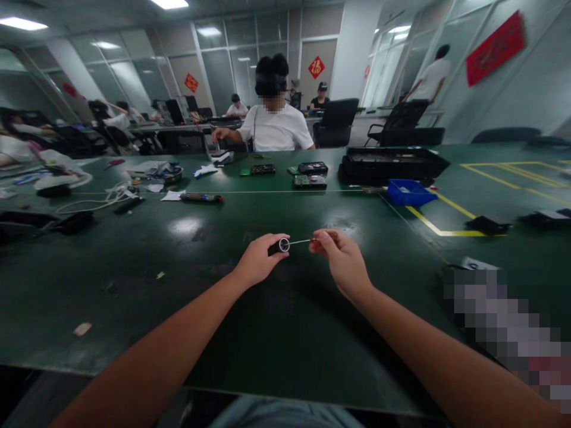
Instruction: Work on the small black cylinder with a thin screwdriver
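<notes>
Here before me, a black cylinder (pixel 273 248) pinched in the left hand (pixel 257 261), the right hand (pixel 345 258) just beside the cylinder, gripping a thin rod (pixel 300 241), tip at the cylinder's silver-ringed end, green bench (pixel 276 339) beneath.

Ceiling lights (pixel 169 3) glow, glare spots the tabletop (pixel 285 345), and the edges blur.

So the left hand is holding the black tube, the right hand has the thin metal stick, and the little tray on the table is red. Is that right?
Not quite: the little tray on the table is blue, as the head view shows. The left hand is holding the black tube, and the right hand has the thin metal stick.
</notes>
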`<act>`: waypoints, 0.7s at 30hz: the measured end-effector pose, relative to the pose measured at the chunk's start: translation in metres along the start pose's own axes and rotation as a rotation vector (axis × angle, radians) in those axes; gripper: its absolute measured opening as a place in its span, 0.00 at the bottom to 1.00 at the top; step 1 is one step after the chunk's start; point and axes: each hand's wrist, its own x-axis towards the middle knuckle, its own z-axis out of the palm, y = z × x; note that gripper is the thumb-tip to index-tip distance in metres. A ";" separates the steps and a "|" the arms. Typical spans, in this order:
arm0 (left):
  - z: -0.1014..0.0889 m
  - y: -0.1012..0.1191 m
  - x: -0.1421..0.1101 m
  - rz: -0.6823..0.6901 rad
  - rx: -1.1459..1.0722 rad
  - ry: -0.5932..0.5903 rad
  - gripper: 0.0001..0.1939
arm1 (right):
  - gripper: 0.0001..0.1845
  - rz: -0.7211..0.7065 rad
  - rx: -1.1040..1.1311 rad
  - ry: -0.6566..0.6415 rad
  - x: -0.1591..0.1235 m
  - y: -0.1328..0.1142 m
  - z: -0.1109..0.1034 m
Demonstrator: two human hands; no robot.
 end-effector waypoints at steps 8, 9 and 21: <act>-0.002 -0.001 0.005 0.104 0.166 -0.066 0.20 | 0.12 0.168 0.186 0.172 0.013 0.012 -0.006; -0.002 -0.002 0.005 0.090 0.162 -0.077 0.20 | 0.12 0.139 0.150 0.200 0.014 0.012 -0.007; 0.001 0.001 0.001 0.029 0.104 -0.081 0.20 | 0.16 -0.016 -0.083 0.038 0.005 0.010 -0.004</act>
